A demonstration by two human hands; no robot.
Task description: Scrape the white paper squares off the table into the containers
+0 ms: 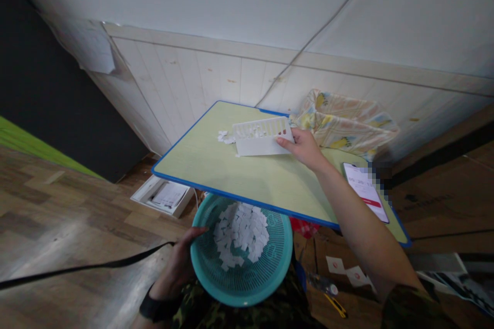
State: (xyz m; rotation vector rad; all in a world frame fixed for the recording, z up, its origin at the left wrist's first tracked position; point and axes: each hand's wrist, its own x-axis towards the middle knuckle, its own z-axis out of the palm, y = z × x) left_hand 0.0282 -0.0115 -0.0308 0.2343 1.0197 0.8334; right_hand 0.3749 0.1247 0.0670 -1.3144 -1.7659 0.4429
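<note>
My left hand (175, 267) grips the rim of a round teal basket (276, 267) held below the near edge of the table; many small white paper pieces (241, 234) lie in it. My right hand (303, 146) reaches across the table and holds a small white slotted plastic tray (260, 136) by its right end, tipped on its side. A few white paper pieces (224, 137) lie on the table just left of that tray.
The low yellow-green table (216, 169) has a blue edge. A phone (366, 190) with a lit screen lies on its right side, and a patterned cloth box (343, 123) stands at the back right. A white flat tray (164, 195), cards and yellow scissors (335, 306) lie on the wooden floor.
</note>
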